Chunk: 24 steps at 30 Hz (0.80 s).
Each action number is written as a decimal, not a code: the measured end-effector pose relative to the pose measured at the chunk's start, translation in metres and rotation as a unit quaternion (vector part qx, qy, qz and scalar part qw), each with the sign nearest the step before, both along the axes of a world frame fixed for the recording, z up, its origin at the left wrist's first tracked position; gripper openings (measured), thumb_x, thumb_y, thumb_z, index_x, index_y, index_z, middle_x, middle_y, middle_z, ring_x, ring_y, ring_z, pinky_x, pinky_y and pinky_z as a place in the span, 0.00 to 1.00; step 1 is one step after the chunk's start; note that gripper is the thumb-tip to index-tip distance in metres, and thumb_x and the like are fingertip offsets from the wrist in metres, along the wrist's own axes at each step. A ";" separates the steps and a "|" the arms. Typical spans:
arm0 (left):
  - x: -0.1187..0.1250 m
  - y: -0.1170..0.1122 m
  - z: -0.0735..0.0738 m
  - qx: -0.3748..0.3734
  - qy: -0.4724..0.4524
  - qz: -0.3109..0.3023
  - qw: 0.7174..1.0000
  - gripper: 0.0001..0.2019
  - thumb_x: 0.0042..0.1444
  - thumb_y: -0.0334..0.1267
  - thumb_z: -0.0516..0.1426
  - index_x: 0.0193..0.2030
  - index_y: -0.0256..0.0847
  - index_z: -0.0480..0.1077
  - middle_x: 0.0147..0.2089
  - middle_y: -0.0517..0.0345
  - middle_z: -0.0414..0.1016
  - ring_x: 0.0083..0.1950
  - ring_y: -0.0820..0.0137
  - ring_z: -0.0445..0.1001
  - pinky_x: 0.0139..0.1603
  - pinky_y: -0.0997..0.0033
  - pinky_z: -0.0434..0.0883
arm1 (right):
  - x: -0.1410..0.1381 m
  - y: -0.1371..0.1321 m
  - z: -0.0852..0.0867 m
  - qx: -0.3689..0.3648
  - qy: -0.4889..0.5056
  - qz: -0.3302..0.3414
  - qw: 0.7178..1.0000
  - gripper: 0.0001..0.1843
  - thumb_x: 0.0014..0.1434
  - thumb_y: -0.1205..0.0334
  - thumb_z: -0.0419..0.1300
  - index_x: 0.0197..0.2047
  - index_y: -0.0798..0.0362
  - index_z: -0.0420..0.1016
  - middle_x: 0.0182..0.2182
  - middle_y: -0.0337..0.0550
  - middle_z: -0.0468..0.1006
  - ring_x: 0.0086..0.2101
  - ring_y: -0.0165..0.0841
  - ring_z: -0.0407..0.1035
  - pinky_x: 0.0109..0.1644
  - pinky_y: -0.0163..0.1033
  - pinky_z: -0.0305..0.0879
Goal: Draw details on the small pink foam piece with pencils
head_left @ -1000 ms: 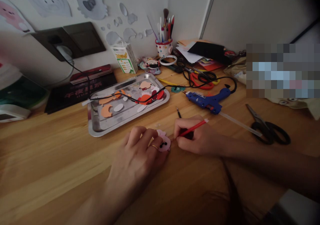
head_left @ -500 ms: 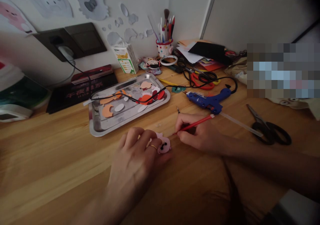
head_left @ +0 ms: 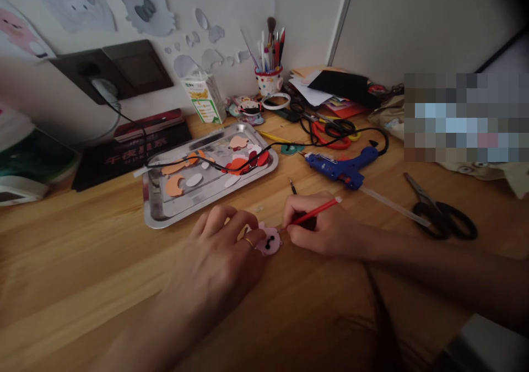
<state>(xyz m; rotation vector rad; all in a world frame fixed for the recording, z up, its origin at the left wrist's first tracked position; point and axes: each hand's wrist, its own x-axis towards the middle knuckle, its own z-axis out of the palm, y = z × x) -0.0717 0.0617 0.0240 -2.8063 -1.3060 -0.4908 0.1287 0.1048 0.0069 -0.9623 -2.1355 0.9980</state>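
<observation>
My left hand [head_left: 217, 251] has its fingers curled and presses down on a small pink animal-face cutout [head_left: 271, 242] lying on the wooden table. Dark marks show on the cutout, and part of it is hidden under my fingers. A slim red pen [head_left: 314, 213] is pinched in my right hand [head_left: 330, 228], its tip at the cutout's upper right edge. Just behind my right hand lies a thin dark-tipped tool [head_left: 292, 186], partly hidden by the hand.
A metal tray [head_left: 155, 217] with felt-like cut pieces stands behind my left hand. A blue glue gun [head_left: 339, 169] lies behind my right hand, its black cord crossing the tray. Black-handled scissors [head_left: 442, 212] are at the right. A milk carton [head_left: 203, 99] and pen cup [head_left: 268, 80] stand farther back.
The red pen's tip has come left and down to the edge of the pink cutout. My left fingers have shifted a little, and more of the cutout shows. The view has moved slightly.
</observation>
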 end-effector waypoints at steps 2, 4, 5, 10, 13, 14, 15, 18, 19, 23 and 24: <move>0.001 0.000 0.000 -0.001 0.003 0.002 1.000 0.09 0.50 0.30 0.57 0.40 0.41 0.72 0.40 0.54 0.73 0.41 0.59 0.63 0.39 0.55 0.67 | 0.000 0.000 0.000 0.002 -0.006 -0.004 1.000 0.04 0.46 0.71 0.55 0.25 0.53 0.67 0.19 0.32 0.68 0.21 0.25 0.60 0.24 0.30 0.54; 0.001 0.000 0.000 0.000 0.002 0.005 1.000 0.09 0.50 0.31 0.57 0.39 0.41 0.72 0.40 0.54 0.73 0.41 0.59 0.63 0.39 0.55 0.67 | 0.000 0.001 -0.002 0.003 -0.010 -0.012 1.000 0.03 0.46 0.70 0.55 0.25 0.53 0.67 0.19 0.33 0.68 0.21 0.25 0.60 0.23 0.30 0.54; 0.001 0.000 0.000 -0.002 0.002 0.004 1.000 0.09 0.50 0.31 0.57 0.39 0.41 0.72 0.40 0.54 0.73 0.42 0.58 0.63 0.38 0.55 0.67 | -0.001 0.001 -0.002 0.004 -0.013 -0.016 1.000 0.03 0.46 0.70 0.55 0.25 0.53 0.67 0.19 0.33 0.68 0.21 0.25 0.60 0.23 0.30 0.53; 0.000 0.000 0.001 0.004 0.003 -0.003 1.000 0.09 0.51 0.31 0.57 0.40 0.41 0.72 0.40 0.54 0.73 0.41 0.59 0.64 0.38 0.55 0.67 | -0.002 0.002 -0.001 0.005 -0.023 -0.025 0.999 0.02 0.46 0.69 0.54 0.24 0.55 0.66 0.19 0.34 0.68 0.21 0.25 0.59 0.23 0.30 0.53; 0.001 0.001 0.001 0.007 -0.001 -0.006 1.000 0.09 0.51 0.31 0.57 0.40 0.41 0.72 0.40 0.54 0.73 0.41 0.59 0.64 0.38 0.57 0.67 | -0.002 0.001 -0.001 0.005 -0.025 -0.023 0.999 0.02 0.46 0.69 0.54 0.25 0.55 0.67 0.19 0.34 0.68 0.21 0.25 0.59 0.23 0.30 0.53; 0.001 0.001 0.001 0.010 -0.002 -0.007 1.000 0.08 0.51 0.31 0.57 0.40 0.41 0.72 0.39 0.54 0.73 0.41 0.60 0.64 0.38 0.57 0.67 | -0.001 0.001 -0.001 0.005 -0.025 -0.022 0.999 0.02 0.46 0.69 0.54 0.25 0.55 0.67 0.19 0.34 0.68 0.21 0.25 0.59 0.23 0.30 0.53; 0.001 0.002 0.001 0.012 -0.002 -0.008 1.000 0.08 0.52 0.31 0.57 0.40 0.41 0.72 0.39 0.54 0.73 0.41 0.60 0.64 0.38 0.57 0.67 | -0.001 0.000 -0.002 0.005 -0.024 -0.021 0.999 0.02 0.46 0.69 0.54 0.25 0.55 0.67 0.19 0.34 0.68 0.21 0.24 0.59 0.23 0.29 0.53; 0.001 0.002 0.000 0.008 0.000 -0.007 1.000 0.08 0.52 0.32 0.57 0.40 0.41 0.72 0.40 0.54 0.73 0.42 0.60 0.63 0.38 0.57 0.67 | -0.001 0.001 -0.003 0.007 -0.024 -0.020 0.999 0.02 0.46 0.70 0.54 0.25 0.55 0.67 0.19 0.33 0.68 0.21 0.24 0.59 0.23 0.29 0.53; 0.000 0.002 0.000 0.008 0.000 -0.007 1.000 0.08 0.52 0.32 0.57 0.40 0.41 0.72 0.40 0.54 0.73 0.42 0.60 0.63 0.38 0.57 0.67 | -0.001 0.001 -0.003 0.007 -0.024 -0.020 0.999 0.02 0.46 0.70 0.54 0.25 0.55 0.67 0.19 0.33 0.68 0.21 0.24 0.59 0.23 0.29 0.53; 0.000 0.001 0.001 0.004 0.009 -0.006 1.000 0.09 0.52 0.32 0.57 0.41 0.41 0.72 0.40 0.54 0.73 0.41 0.59 0.63 0.38 0.57 0.67 | -0.001 0.002 -0.003 0.006 -0.025 -0.018 1.000 0.02 0.45 0.70 0.55 0.24 0.55 0.67 0.18 0.33 0.68 0.21 0.23 0.59 0.23 0.29 0.53; 0.000 0.000 0.002 0.002 0.013 -0.005 1.000 0.09 0.52 0.33 0.57 0.41 0.41 0.72 0.40 0.54 0.73 0.41 0.59 0.63 0.38 0.57 0.67 | -0.001 0.002 -0.003 0.006 -0.024 -0.016 1.000 0.02 0.45 0.70 0.55 0.24 0.55 0.67 0.18 0.33 0.67 0.20 0.23 0.59 0.23 0.29 0.52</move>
